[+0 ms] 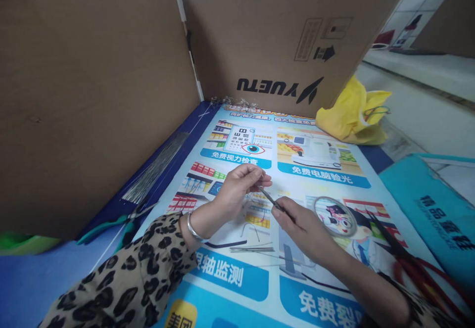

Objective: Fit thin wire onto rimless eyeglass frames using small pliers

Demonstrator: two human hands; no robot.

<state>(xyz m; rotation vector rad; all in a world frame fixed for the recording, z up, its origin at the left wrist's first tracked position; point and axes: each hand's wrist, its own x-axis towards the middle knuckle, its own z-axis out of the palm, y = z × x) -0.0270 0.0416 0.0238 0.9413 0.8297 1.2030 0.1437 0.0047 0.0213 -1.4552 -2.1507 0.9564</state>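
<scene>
My left hand point(243, 187) pinches a fine, wire-like piece between thumb and forefinger, its other fingers bent below. Its exact shape is too small to make out. My right hand point(300, 221) is closed around a slim dark metal tool point(270, 198) that looks like tweezers. The tool's tip reaches the left fingertips and meets the piece there. Below the hands, several short cut wires point(252, 249) lie on the printed poster sheet point(274, 145). A bent thin wire shows under the left palm.
Teal-handled pliers point(128, 217) and a bundle of straight wires point(158, 167) lie left. Small wire pieces point(241, 103) sit by the cardboard panel point(260, 36). To the right are a tape roll point(315, 209), red-handled scissors point(419, 273), a teal box point(426, 194) and a yellow bag point(351, 115).
</scene>
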